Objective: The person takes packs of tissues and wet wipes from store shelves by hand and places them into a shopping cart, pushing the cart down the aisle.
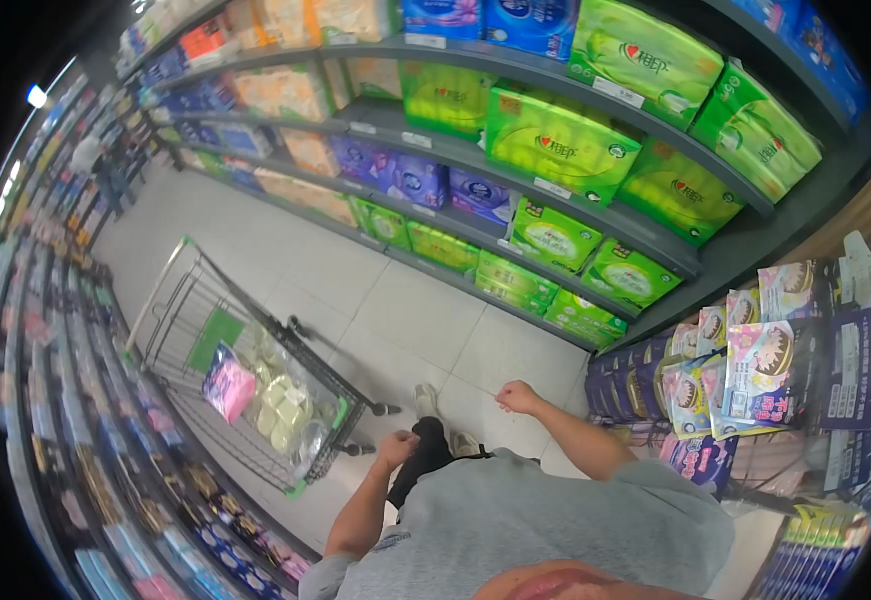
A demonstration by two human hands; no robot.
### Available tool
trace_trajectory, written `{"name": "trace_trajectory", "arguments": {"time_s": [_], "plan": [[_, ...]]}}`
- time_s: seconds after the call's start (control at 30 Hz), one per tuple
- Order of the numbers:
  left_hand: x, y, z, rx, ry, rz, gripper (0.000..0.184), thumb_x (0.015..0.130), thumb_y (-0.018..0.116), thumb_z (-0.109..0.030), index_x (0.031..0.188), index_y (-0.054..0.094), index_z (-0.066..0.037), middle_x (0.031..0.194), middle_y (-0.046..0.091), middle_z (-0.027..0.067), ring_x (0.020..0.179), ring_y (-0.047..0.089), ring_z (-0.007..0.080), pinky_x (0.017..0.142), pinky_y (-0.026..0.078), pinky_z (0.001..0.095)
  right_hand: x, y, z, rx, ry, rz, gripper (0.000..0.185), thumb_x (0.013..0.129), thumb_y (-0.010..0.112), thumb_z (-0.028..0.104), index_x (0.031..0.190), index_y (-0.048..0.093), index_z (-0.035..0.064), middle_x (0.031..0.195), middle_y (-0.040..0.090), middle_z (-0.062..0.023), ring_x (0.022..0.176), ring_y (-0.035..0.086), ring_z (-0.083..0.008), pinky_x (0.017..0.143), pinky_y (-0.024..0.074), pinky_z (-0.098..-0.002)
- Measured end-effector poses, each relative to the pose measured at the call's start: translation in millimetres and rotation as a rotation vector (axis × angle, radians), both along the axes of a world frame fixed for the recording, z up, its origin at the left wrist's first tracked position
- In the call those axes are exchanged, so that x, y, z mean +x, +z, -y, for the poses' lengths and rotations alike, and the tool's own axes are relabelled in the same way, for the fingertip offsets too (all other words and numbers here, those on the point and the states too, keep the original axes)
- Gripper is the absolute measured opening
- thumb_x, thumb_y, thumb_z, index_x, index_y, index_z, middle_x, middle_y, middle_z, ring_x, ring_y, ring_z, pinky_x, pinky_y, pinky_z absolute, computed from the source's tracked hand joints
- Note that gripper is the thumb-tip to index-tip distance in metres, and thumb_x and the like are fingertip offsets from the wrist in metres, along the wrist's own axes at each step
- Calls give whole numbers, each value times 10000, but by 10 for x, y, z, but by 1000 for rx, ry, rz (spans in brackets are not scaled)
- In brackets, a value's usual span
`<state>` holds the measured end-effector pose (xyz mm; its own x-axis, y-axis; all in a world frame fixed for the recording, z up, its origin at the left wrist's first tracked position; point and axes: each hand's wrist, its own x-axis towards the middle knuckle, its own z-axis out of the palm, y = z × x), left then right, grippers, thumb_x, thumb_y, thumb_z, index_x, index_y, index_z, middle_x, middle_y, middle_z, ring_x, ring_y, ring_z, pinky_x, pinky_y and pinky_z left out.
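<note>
Fingers on the right hand (pixel 518 397) were curled together into a loose fist, held out over the tiled floor (pixel 395 305) and just in front of the body. On the left hand (pixel 397 448), seen from its back near the black trousers (pixel 421 462), the fingers bent inward; whether they were fully closed could not be told. A grey T-shirt (pixel 545 515) filled the space behind both hands, and a pale shoe (pixel 425 400) showed between them.

Nearest the left hand, ahead of it and to its left, a wire shopping cart (pixel 158 295) stood on the floor, apart from the fingers. In its basket lay a pink pack (pixel 230 388) beside a clear bag (pixel 280 405) of round, pale green items, with a green panel (pixel 217 340) behind the pink pack.

To the right of the right hand, a wire rack held white-and-pink packets (pixel 760 370) and dark purple packs (pixel 615 400), all apart from the hand. Farther ahead, grey shelves carried bright green packs (pixel 560 145), purple packs (pixel 395 175) and orange packs (pixel 277 90). Blurred shelving (pixel 105 440) lined the left side, and another person (pixel 90 158) was at the aisle's far end.
</note>
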<state>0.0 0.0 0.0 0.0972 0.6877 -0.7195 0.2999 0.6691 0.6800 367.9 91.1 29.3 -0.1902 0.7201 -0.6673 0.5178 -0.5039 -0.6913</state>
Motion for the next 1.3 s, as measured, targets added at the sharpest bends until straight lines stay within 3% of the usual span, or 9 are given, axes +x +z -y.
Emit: {"name": "trace_trajectory", "arguments": {"time_s": [0.13, 0.17, 0.2, 0.23, 0.27, 0.6, 0.77, 1.03, 1.3], "plan": [[326, 685, -1488, 438, -298, -137, 247, 888, 627, -190, 1002, 657, 27, 815, 667, 43, 727, 607, 119, 684, 508, 280, 447, 211, -716, 443, 58, 180, 236, 802, 663, 268, 882, 711, 51, 812, 706, -146, 770, 680, -283, 716, 531, -407], [420, 737, -1840, 543, -254, -60, 364, 872, 628, -304, 1053, 645, 12, 888, 685, 212, 845, 674, 295, 770, 513, 399, 640, 353, -935, 513, 14, 197, 240, 805, 653, 263, 889, 702, 43, 826, 697, -163, 801, 675, -298, 728, 525, -407], [506, 994, -2255, 653, -352, -113, 399, 873, 627, -304, 1127, 617, 3, 950, 687, 212, 890, 672, 298, 788, 511, 409, 768, 562, -1224, 589, -34, 210, 245, 809, 644, 259, 896, 693, 35, 840, 687, -180, 833, 669, -312, 739, 520, -406], [657, 1352, -2647, 732, -369, -82, 423, 869, 631, -289, 1173, 594, 2, 953, 687, 206, 889, 668, 290, 799, 510, 409, 783, 1159, -1459, 547, -138, 280, 267, 815, 632, 256, 925, 672, 16, 919, 669, -219, 895, 658, -342, 771, 512, -417], [845, 1705, -3017, 860, -383, -92, 360, 882, 656, -215, 1138, 592, 30, 818, 649, 57, 741, 588, 128, 697, 493, 296, 882, 1530, -1673, 761, -235, 381, 319, 818, 656, 276, 989, 646, 7, 948, 667, -216, 919, 655, -346, 794, 506, -433], [2683, 4584, -5098, 1560, -448, 206, 545, 826, 739, -206, 1273, 511, 8, 1111, 649, 156, 990, 639, 229, 873, 512, 351, 1828, 4283, -2923, 1436, -800, 689, 646, 806, 719, 280, 1305, 479, -51, 1299, 513, -256, 1218, 486, -378, 1018, 398, -418], [3407, 5156, -5666, 1600, -375, 218, 888, 700, 828, -373, 1350, 427, 80, 1311, 516, 268, 1178, 549, 341, 968, 455, 409, 2094, 4771, -3188, 1517, -1001, 767, 699, 782, 718, 266, 1330, 433, -61, 1310, 483, -264, 1245, 443, -385, 1050, 357, -442], [4028, 5464, -6190, 1167, -581, 360, 762, 729, 832, -224, 1337, 443, 17, 1277, 567, 150, 1162, 555, 237, 979, 442, 353, 2286, 4802, -3443, 1500, -1119, 540, 715, 784, 689, 220, 1343, 387, -107, 1306, 481, -304, 1174, 515, -416, 1001, 405, -420], [4180, 5420, -6309, 1246, -568, 275, 702, 680, 850, -131, 1276, 505, 4, 1173, 633, 114, 1062, 605, 217, 949, 468, 328, 2340, 4694, -3618, 1639, -1171, 373, 800, 785, 693, 176, 1407, 275, -105, 1304, 422, -273, 1175, 487, -388, 1033, 367, -397]]}}
